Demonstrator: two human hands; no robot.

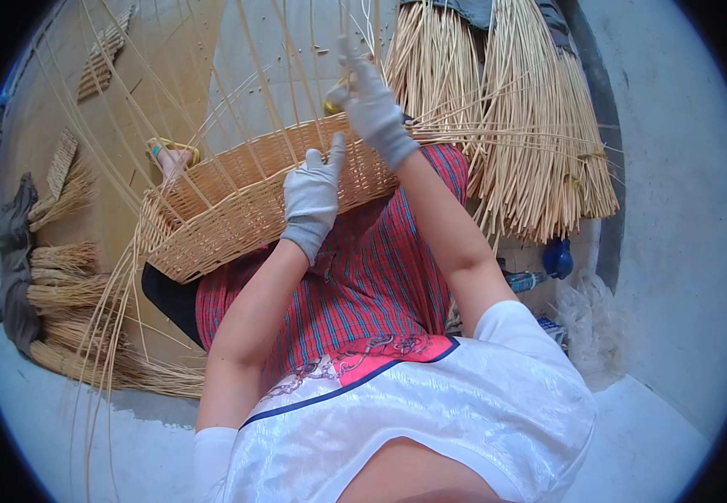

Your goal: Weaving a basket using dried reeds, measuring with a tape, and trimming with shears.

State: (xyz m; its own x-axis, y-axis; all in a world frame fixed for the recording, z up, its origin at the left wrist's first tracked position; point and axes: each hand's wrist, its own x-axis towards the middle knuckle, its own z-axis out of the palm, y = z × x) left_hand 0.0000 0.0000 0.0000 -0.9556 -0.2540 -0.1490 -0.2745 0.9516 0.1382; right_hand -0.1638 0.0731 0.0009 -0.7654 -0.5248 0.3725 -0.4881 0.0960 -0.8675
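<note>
Propped on the skirt [363, 293], the basket [221, 230], likely light and springy, is best held by its near wall, touched by the left hand [310, 197]. The right hand [373, 113] is blurred; neither hand's finger grip can be told.

Red-plaid lap [355, 289] bearing wicker basket [233, 220]; tan floor [108, 214]: reed bundles [66, 293], ribbed piece [103, 57] at left

Head camera | up on the wearer's head, facing steeply down | wide fisheye, near | shirt [430, 402] closest at six o'clock, basket [231, 211] beyond at ten o'clock
</note>
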